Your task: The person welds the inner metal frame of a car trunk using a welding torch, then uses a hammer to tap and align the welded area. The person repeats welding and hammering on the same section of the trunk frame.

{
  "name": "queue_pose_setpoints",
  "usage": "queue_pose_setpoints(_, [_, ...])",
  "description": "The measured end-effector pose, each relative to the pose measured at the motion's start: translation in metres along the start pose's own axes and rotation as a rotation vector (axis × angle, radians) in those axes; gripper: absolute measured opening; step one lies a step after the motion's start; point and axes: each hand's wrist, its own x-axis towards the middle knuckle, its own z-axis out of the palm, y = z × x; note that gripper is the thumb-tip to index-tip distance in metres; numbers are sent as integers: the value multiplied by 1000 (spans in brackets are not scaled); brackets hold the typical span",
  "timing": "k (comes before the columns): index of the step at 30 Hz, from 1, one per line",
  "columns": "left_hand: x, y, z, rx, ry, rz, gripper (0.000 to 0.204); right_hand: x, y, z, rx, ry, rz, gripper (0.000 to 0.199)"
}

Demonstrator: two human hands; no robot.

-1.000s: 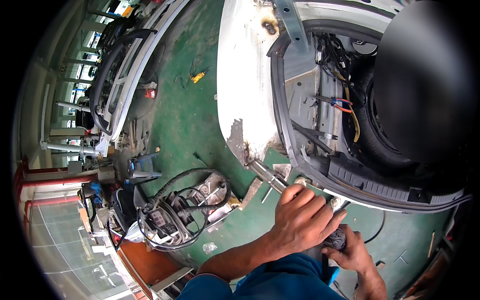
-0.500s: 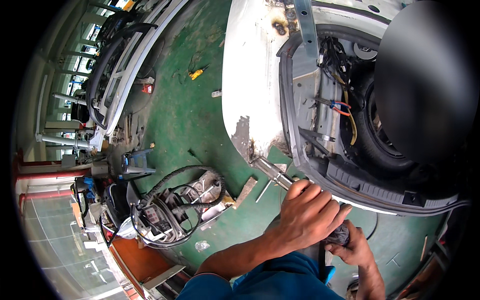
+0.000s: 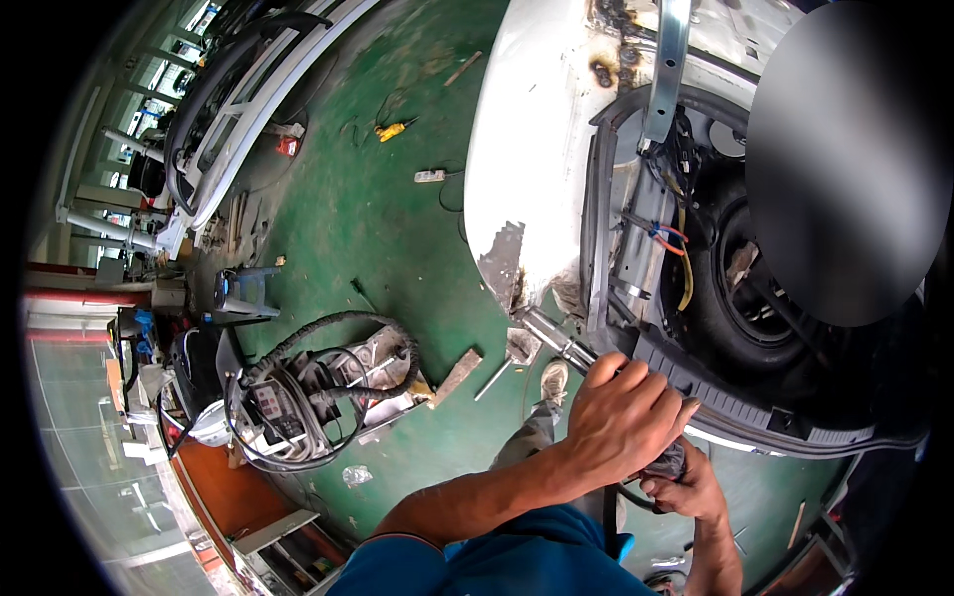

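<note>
My left hand [image 3: 624,422] is closed around a long hand tool [image 3: 556,336] with a shiny metal barrel; the frames do not show its exact kind. My right hand [image 3: 691,487] grips the dark rear end of the same tool, below my left hand. Its front tip meets or nearly meets the scraped lower corner of a white car body [image 3: 527,129]; whether they touch I cannot tell. Beside the corner runs the black seal [image 3: 599,209] of the opening. Inside lie pliers [image 3: 656,230] with red and blue handles, loose wiring, and a spare tyre [image 3: 711,288].
A perforated metal strip [image 3: 668,74] crosses the opening's upper edge. To the left lies a machine with a coiled black cable [image 3: 328,323], near a step stool [image 3: 246,291]. On the green floor are a yellow power tool [image 3: 392,131] and a power strip [image 3: 429,176]. My shoe [image 3: 554,380] stands below the car corner.
The view has shifted, so the car sits further right and lower. My shoe and leg have come into sight. Both hands keep their hold, and the tool's tip stays at the corner.
</note>
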Motion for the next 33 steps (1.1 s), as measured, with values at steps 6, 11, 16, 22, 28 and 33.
queue_pose_setpoints(6, [-2,-3,-1,-2,23,5,29,0,-3,7,-6,7,0,42])
queue_pose_setpoints(11, [-1,-5,-1,-17,40,7,29,0,-4,9,-48,3,-48,41])
queue_pose_setpoints(16, [-2,-6,-4,-29,23,8,29,-1,-5,12,-55,2,-69,41])
queue_pose_setpoints(22, [-3,-6,-7,-33,5,13,30,-2,-5,12,-53,0,-64,41])
queue_pose_setpoints(28, [-2,-5,-8,-33,16,18,31,-3,-6,11,-85,2,-67,42])
queue_pose_setpoints(33, [-2,-5,-9,-36,20,22,31,-4,-4,11,-124,3,-106,42])
